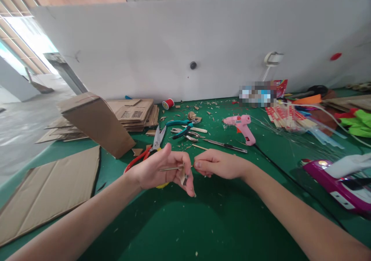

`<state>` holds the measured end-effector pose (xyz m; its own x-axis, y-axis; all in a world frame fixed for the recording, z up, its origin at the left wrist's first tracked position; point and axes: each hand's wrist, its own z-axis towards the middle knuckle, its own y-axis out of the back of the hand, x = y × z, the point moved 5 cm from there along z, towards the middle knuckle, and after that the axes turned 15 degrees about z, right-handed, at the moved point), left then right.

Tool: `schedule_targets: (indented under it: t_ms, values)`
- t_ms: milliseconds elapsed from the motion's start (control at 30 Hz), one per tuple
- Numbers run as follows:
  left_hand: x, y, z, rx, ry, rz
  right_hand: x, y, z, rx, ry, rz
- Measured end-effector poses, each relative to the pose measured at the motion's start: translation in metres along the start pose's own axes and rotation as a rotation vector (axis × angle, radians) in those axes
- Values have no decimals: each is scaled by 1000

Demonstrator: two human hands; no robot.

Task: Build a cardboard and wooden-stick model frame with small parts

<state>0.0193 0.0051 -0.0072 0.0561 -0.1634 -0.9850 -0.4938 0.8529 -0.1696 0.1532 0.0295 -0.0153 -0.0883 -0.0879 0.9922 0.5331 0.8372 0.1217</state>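
Stick pinched between your 2 hands: left hand grips it plus a small scrap, right hand pinches the right end.

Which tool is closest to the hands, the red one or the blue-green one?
The red-handled scissors, just behind the left hand holding the thin stick; teal pliers lie farther back.

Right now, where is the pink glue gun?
Head view: the pink glue gun lies on the green table, beyond the right hand, beside a metal knife.
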Motion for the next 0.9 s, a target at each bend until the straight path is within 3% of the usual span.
schedule_targets:
  t_ms: [100,267,700,900]
  values:
    - [3,1,3,-115,66,-9,-3,0,1,-15,-11,14]
    - [4,0,8,-197,92,-30,-4,2,2,-45,0,37]
    - [5,9,4,-235,140,44,1,8,-3,-41,5,-64]
    - [2,12,4,-320,153,131,5,10,-4,-56,1,-109]
